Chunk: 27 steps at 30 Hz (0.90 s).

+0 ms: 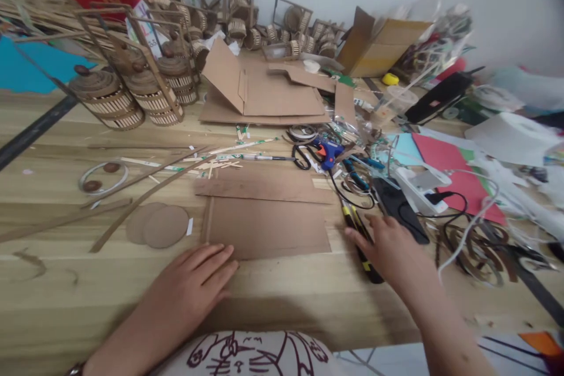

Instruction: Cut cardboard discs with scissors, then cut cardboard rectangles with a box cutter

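My left hand [198,279] lies flat with its fingers stretched out, the fingertips at the lower left corner of a brown cardboard sheet [268,228]. A narrower cardboard strip [264,190] lies along that sheet's far edge. On the right, my right hand [388,247] is open, thumb apart from the fingers, over a long black-and-yellow hand tool [366,258]. Whether it touches the tool I cannot tell. A black phone [403,211] lies just beyond that hand. Left of the sheet are two overlapping cardboard discs [165,226].
Small wooden-slat buckets with handles [110,100] stand at the back left. A blue glue gun [329,154], scissors [302,157] and a white power strip [420,185] with cables lie beyond my right hand. Folded cardboard [282,91] and an open box [383,41] stand farther back.
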### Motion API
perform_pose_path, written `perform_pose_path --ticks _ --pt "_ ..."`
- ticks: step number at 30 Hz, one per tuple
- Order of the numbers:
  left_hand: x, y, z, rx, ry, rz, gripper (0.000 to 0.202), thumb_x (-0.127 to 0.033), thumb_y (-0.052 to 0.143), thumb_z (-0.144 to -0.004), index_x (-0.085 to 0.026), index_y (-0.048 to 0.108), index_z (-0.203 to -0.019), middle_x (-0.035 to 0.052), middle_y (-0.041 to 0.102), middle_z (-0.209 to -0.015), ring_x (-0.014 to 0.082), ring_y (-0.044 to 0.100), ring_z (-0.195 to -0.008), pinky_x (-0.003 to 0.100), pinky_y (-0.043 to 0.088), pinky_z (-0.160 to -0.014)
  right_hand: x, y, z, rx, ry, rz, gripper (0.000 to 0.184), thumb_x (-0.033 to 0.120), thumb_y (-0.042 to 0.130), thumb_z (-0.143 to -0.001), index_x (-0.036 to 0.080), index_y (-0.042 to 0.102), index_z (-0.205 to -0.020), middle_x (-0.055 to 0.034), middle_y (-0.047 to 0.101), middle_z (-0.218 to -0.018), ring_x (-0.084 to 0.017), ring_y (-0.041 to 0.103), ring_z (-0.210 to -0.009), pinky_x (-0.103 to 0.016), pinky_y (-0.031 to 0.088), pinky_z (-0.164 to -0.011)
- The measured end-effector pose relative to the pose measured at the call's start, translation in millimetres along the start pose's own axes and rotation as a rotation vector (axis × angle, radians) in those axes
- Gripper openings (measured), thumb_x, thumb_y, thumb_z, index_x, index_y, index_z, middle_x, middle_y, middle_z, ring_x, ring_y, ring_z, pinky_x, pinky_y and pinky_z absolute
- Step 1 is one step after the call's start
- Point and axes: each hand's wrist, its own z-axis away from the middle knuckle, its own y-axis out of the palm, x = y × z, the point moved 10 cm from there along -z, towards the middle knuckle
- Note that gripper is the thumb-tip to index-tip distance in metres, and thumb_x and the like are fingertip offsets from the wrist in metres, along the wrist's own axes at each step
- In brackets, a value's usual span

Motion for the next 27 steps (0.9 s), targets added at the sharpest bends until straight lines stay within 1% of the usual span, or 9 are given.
perform_pose_path --ticks 2,5,7,8,11,14,18,22,27 --pt "-1.9 6.0 -4.5 -0.008 0.005 0.032 0.032 -0.023 0.042 -0.105 -0.02 0.071 -0.118 0.0079 0.076 -0.123 0.0235 0.07 -0.109 0.039 0.056 -0.096 -14.6 17.1 20.2 0.053 0.116 -0.121 0.043 0.049 0.052 -0.086 0.012 0.066 -0.104 -0.0229 0.067 -0.091 -0.044 0.067 -0.085 -0.055 0.052 -0.072" --pt "-5.2 15.3 -11.4 0.016 0.026 0.077 0.027 -0.028 0.049 -0.104 -0.023 0.071 -0.119 0.0076 0.075 -0.125 0.0237 0.068 -0.112 0.04 0.053 -0.1 -23.1 20.8 37.3 0.025 0.215 -0.281 0.042 0.05 0.05 -0.083 0.015 0.063 -0.104 -0.0218 0.067 -0.1 -0.04 0.067 -0.095 -0.054 0.052 -0.083" --pt "-6.8 19.3 -14.4 0.035 0.038 0.079 0.026 -0.029 0.053 -0.102 -0.022 0.07 -0.12 0.0086 0.074 -0.127 0.0247 0.067 -0.114 0.041 0.053 -0.1 -26.7 23.1 45.8 0.092 0.289 -0.472 0.039 0.054 0.058 -0.078 0.019 0.059 -0.096 -0.0162 0.069 -0.092 -0.035 0.069 -0.086 -0.049 0.054 -0.075" --pt "-8.0 20.5 -15.2 0.038 0.046 0.078 0.025 -0.03 0.055 -0.102 -0.022 0.07 -0.12 0.0091 0.074 -0.127 0.0251 0.067 -0.114 0.041 0.053 -0.1 -25.8 27.8 50.9 0.172 0.335 -0.631 0.039 0.055 0.062 -0.076 0.021 0.057 -0.094 -0.0122 0.07 -0.084 -0.032 0.068 -0.078 -0.046 0.055 -0.069" --pt "-10.1 23.5 -15.6 0.029 0.034 0.058 0.024 -0.032 0.058 -0.1 -0.021 0.071 -0.117 0.0091 0.074 -0.126 0.0264 0.068 -0.113 0.041 0.053 -0.098 -4.5 38.5 65.2 0.402 0.43 -1.141 0.041 0.057 0.072 -0.08 0.023 0.052 -0.092 0.0006 0.066 -0.066 -0.019 0.061 -0.056 -0.031 0.049 -0.053" --pt "-7.0 26.3 -14.4 0.012 -0.031 0.044 0.024 -0.033 0.056 -0.101 -0.021 0.072 -0.114 0.0097 0.074 -0.126 0.027 0.066 -0.116 0.043 0.052 -0.099 16.2 34.8 62.8 0.374 0.433 -1.409 0.047 0.063 0.074 -0.081 0.022 0.054 -0.09 0.005 0.064 -0.067 -0.01 0.054 -0.045 -0.022 0.041 -0.045" --pt "-8.0 29.5 -13.9 0.055 0.006 0.084 0.026 -0.03 0.054 -0.102 -0.022 0.069 -0.121 0.0098 0.073 -0.128 0.0259 0.066 -0.117 0.043 0.052 -0.1 27.2 44.9 57.5 0.295 0.535 -1.538 0.057 0.073 0.073 -0.075 0.02 0.058 -0.089 0.0054 0.062 -0.061 -0.009 0.054 -0.04 -0.02 0.038 -0.039" --pt "-4.8 26.1 -15.9 0.067 0.018 0.092 0.026 -0.027 0.056 -0.101 -0.021 0.069 -0.122 0.0097 0.073 -0.128 0.0261 0.067 -0.115 0.043 0.053 -0.099 25.3 52.8 61.9 0.25 0.675 -1.629 0.056 0.067 0.081 -0.069 0.021 0.061 -0.092 0.0067 0.06 -0.058 -0.009 0.052 -0.04 -0.02 0.041 -0.038" --pt "-6.6 25.5 -20.8 0.071 0.023 0.082 0.025 -0.028 0.061 -0.098 -0.019 0.07 -0.12 0.01 0.072 -0.129 0.0276 0.067 -0.114 0.043 0.055 -0.096 19.4 54.5 70.9 0.207 0.749 -1.648 0.055 0.063 0.084 -0.067 0.022 0.059 -0.093 0.0075 0.06 -0.06 -0.009 0.051 -0.041 -0.02 0.042 -0.038"
